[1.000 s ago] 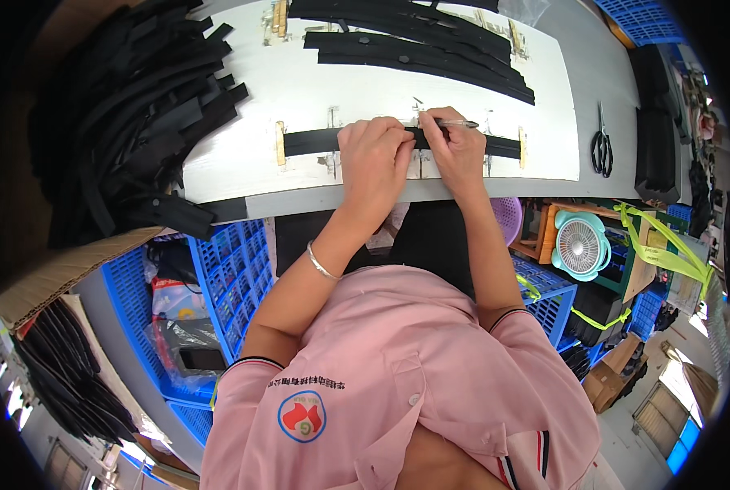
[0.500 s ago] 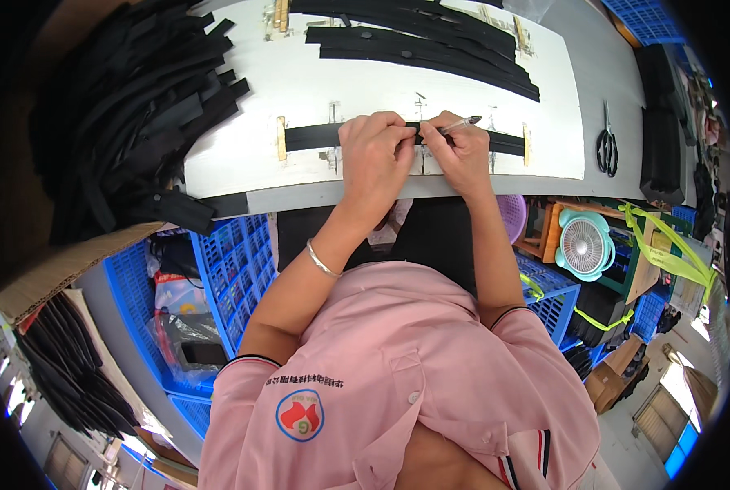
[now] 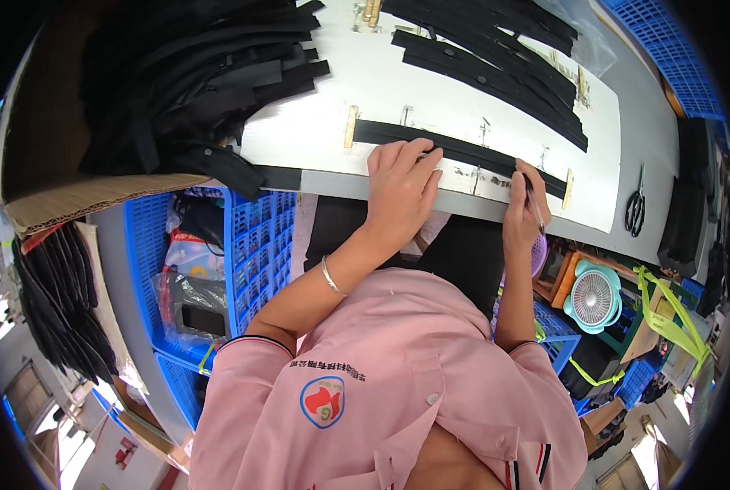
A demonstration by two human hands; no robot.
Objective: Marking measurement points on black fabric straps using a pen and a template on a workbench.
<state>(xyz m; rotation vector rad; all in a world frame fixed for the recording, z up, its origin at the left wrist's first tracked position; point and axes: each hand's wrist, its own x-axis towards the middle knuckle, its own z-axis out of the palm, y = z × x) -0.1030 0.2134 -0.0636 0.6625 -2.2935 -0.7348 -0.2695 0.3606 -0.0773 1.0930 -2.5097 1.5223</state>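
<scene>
A long black fabric strip (image 3: pixel 483 157) lies on a white marked board (image 3: pixel 340 88), between two yellowish end pieces, the left one (image 3: pixel 351 126) and the right one (image 3: pixel 567 189). My left hand (image 3: pixel 401 184) rests at the strip's near edge, left of its middle, fingers partly spread and fingertips on or just beside it. Near the strip's right end, my right hand (image 3: pixel 528 200) is closed around a pen (image 3: pixel 535 207), which points down toward me. Its raised fingertips are close to the strip's near edge; whether they touch it I cannot tell.
More black strips (image 3: pixel 495 82) lie farther back on the board. A large heap of black strips (image 3: pixel 193 82) fills a cardboard box (image 3: pixel 95 200) at the left. Black-handled scissors (image 3: pixel 635 208) lie on the right. Below the table are blue crates (image 3: pixel 258 253) and a turquoise fan (image 3: pixel 592 298).
My hands have moved apart from the strip's middle: the left toward its left part, the right with the pen toward its right end. The whole view has also shifted and tilted.
</scene>
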